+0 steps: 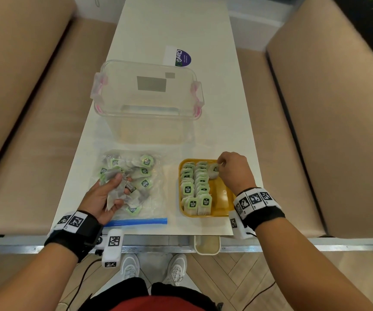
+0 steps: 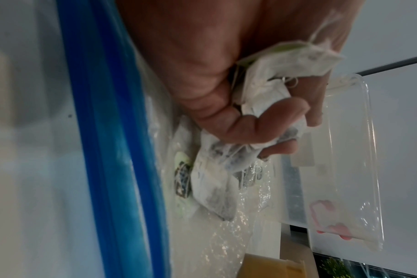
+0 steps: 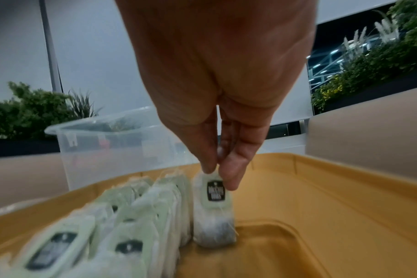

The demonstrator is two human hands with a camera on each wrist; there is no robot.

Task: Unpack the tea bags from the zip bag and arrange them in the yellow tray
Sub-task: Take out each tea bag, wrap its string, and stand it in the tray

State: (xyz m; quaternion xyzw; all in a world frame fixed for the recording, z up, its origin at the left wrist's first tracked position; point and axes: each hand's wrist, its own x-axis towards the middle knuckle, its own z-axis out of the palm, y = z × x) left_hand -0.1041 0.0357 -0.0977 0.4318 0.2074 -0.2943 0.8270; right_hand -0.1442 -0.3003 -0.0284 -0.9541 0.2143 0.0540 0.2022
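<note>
Tea bags (image 1: 198, 187) in yellow tray (image 1: 222, 213) overlap, no. unclear to us; our right hand (image 1: 235, 170) pinches one, left hand (image 1: 100, 198) grips several over zip bag (image 1: 152, 209); clear tub (image 1: 147, 122) behind.

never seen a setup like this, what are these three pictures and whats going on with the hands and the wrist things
There is no robot: a person works with bare hands and wears three cameras. The wide picture is from a head camera looking down. The other two are from cameras on the marked wristbands, each looking along one hand. On the white table lie a zip bag with loose tea bags, a yellow tray with two rows of tea bags, and a clear plastic box behind them. The left hand holds a bunch of tea bags over the zip bag. The right hand pinches a single tea bag by its top, upright in the tray beside the rows.
</note>
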